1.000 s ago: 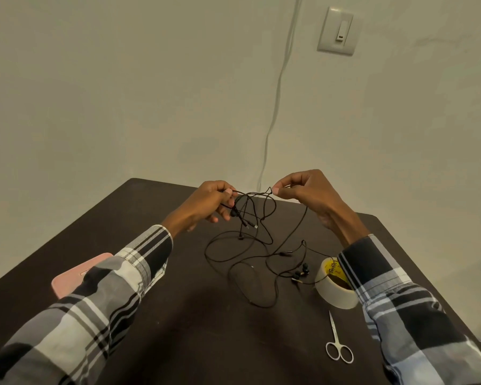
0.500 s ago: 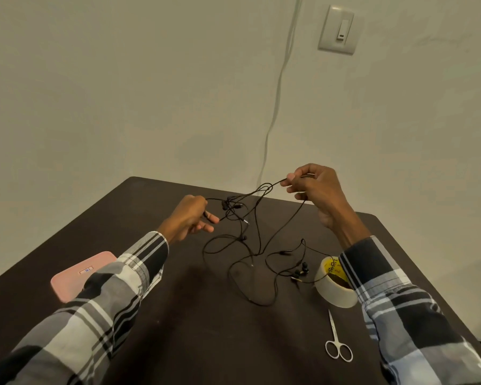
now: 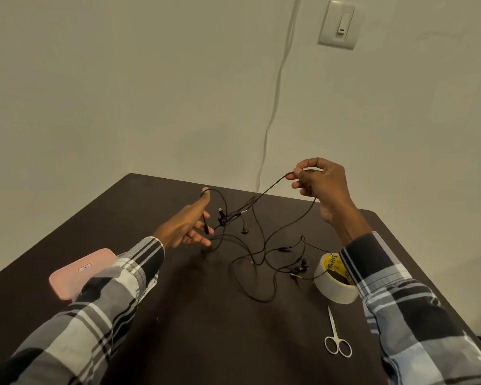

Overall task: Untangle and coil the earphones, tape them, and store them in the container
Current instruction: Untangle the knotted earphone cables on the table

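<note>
Both hands are raised over the table: the right hand pinches the earphones cord, while the left hand is spread, a loop hooked on its thumb. Thin, limp and light, the cord is judged best taken near the knot. One tape roll, one scissors and one pink container are counted.

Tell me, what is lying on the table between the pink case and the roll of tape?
In the head view, only the tangled black earphone wires lie between the pink case and the tape roll.
</note>
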Motion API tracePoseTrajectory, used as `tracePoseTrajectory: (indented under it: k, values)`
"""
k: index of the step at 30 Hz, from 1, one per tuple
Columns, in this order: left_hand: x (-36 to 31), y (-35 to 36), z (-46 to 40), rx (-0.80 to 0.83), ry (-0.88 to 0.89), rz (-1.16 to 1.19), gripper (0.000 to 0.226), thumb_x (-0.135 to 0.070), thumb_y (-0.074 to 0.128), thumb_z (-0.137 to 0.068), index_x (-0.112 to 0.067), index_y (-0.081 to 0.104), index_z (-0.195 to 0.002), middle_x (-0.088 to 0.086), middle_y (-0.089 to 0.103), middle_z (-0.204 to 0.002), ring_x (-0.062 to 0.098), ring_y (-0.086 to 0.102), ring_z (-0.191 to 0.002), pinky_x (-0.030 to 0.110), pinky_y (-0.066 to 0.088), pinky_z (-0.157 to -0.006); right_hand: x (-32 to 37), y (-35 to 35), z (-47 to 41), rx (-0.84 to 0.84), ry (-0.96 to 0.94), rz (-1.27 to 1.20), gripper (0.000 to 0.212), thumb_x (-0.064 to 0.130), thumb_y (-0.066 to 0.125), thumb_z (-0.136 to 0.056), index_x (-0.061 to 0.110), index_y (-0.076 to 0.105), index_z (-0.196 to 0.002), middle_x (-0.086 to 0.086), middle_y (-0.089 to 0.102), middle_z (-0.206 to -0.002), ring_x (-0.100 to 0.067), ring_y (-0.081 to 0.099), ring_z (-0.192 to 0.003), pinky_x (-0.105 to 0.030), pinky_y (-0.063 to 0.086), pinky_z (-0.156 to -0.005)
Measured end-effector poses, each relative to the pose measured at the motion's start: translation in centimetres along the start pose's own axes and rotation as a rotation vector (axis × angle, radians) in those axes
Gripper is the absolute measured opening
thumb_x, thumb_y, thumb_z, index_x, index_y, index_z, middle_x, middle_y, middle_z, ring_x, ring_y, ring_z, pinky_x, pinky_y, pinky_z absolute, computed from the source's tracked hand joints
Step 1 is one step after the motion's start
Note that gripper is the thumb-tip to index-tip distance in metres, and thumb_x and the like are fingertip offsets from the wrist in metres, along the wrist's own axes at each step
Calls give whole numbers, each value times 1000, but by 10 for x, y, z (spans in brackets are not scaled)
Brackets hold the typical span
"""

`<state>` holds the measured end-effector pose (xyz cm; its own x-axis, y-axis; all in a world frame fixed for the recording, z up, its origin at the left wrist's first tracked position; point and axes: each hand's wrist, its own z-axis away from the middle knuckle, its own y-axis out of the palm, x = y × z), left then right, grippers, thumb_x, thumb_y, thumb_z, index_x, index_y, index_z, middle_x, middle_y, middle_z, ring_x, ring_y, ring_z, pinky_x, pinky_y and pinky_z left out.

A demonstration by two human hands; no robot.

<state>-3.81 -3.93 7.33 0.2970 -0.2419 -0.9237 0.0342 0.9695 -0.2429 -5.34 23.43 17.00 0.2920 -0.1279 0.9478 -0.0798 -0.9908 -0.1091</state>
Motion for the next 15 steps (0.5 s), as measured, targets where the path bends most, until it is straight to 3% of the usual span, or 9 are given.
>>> tracePoseTrajectory:
  k: [2,4,6,9,12,15]
  values:
    - [-4,3,1,45,26,-84,57,-63,45,-94,-12,52,-119,12,69,-107,15,69,-60,18,38,-41,-1,3,0,42,-2,50,8,5,64,-95,9,71,-97,-2,78,-77,-9,66,-58,-19,50,-51]
    - [-6,7,0,42,70,-181,39,-29,64,-93,-12,50,-125,11,67,-108,9,63,-56,17,37,-41,-1,5,0,85,4,86,10,6,64,-95,10,73,-96,-2,78,-79,-9,65,-58,-19,49,-51]
    - [-9,11,0,10,105,-223,43,-13,67,-88,-14,47,-126,11,67,-108,8,59,-58,18,37,-43,-2,7,0,120,14,106,10,6,65,-94,10,74,-97,-3,78,-81,-8,65,-58,-19,49,-52]
    - [-16,20,3,-32,224,-245,48,-16,71,-87,-20,44,-126,4,63,-111,11,59,-77,21,44,-57,-3,10,1,149,25,116,10,6,67,-92,9,75,-97,-3,79,-84,-7,65,-58,-18,50,-52]
    - [-27,31,5,-22,428,-280,44,-23,75,-85,-16,56,-124,-1,64,-110,12,62,-101,27,50,-84,-1,12,1,181,27,95,10,7,71,-89,8,76,-97,-5,79,-86,-7,62,-56,-18,47,-51]
    - [-39,46,9,15,574,-361,38,-29,76,-84,-18,65,-118,-4,69,-106,9,63,-103,30,46,-96,5,13,1,211,17,46,11,7,76,-83,8,78,-94,-9,79,-90,-8,55,-52,-18,43,-48]
